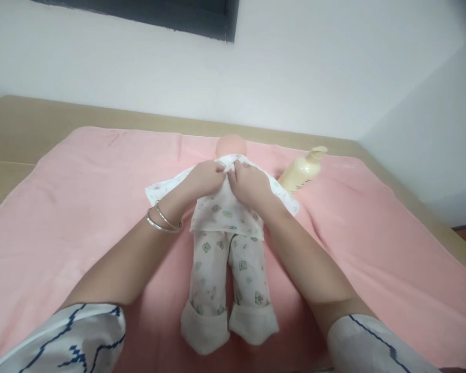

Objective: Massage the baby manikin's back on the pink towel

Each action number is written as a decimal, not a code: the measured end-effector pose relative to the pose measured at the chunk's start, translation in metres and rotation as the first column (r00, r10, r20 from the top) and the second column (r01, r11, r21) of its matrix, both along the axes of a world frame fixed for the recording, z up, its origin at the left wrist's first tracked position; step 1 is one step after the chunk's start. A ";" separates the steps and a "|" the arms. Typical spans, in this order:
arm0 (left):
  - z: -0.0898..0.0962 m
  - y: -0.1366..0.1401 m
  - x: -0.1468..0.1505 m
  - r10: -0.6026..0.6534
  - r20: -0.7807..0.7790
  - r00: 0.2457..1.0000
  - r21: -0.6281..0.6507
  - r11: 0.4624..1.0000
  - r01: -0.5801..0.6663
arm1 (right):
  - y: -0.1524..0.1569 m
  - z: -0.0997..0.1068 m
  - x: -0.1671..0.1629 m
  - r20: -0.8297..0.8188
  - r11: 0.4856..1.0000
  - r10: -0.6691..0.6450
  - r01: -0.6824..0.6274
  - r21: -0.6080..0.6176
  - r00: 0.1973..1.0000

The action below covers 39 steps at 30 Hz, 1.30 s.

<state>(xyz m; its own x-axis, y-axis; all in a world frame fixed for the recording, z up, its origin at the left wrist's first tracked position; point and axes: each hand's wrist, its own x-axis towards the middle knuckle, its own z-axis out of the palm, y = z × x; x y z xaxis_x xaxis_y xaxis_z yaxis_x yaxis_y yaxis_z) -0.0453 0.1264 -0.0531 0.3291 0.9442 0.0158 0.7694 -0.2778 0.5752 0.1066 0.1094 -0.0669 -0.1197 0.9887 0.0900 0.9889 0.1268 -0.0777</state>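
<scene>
A baby doll (231, 144) lies on a pink blanket, its head away from me. It wears a white patterned top (228, 213) and matching trousers (209, 264) with the leg ends turned up. Both my hands are at the neck of the top. My left hand (206, 178) pinches the collar cloth from the left, fingers closed. From the right, my right hand (252, 186) has its thumb and fingers closed on the same collar area. Whether a fastener sits between the fingertips is hidden. The doll's sleeves spread out to each side beneath my wrists.
A pale yellow pump bottle (302, 171) lies tilted on the pink blanket (101, 207), right of the doll. The blanket covers a tan padded surface (54, 111) that meets a white wall (295, 67). A dark framed panel (186, 15) is up on the wall.
</scene>
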 end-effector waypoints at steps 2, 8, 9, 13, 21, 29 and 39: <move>0.006 -0.007 0.003 -0.019 -0.024 1.000 -0.017 1.000 0.018 | 0.004 -0.002 0.004 -0.059 1.000 0.015 -0.015 0.008 0.998; -0.001 -0.005 0.008 -0.055 0.010 0.998 0.022 0.998 0.054 | 0.011 -0.005 0.009 -0.127 1.000 0.004 -0.001 0.020 0.992; -0.002 -0.003 0.007 -0.055 0.000 0.998 0.025 0.998 0.055 | 0.010 -0.005 0.008 -0.120 1.000 0.000 0.003 0.025 0.993; -0.009 0.004 0.004 -0.077 0.009 0.997 0.019 0.997 0.077 | 0.006 -0.004 0.003 -0.106 0.999 -0.029 0.032 0.025 0.994; -0.029 0.023 0.003 -0.084 0.125 0.989 0.081 0.994 0.075 | -0.009 -0.005 -0.008 0.068 0.993 -0.081 0.074 0.091 0.994; -0.062 0.027 0.020 0.112 0.143 0.983 0.251 0.957 -0.145 | -0.013 -0.003 -0.011 0.102 0.996 -0.042 0.033 0.085 0.994; -0.075 0.025 0.023 0.151 0.217 0.964 0.283 0.936 -0.210 | 0.022 -0.036 0.001 -0.155 0.992 -0.017 0.036 0.121 0.988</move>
<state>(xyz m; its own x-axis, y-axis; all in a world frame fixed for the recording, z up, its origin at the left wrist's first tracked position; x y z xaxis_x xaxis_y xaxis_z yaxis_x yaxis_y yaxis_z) -0.0224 0.1517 -0.1279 0.1161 0.9282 0.3534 0.7080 -0.3269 0.6260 0.1079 0.1317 -0.1030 -0.0687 0.9717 0.2262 0.9695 0.1185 -0.2146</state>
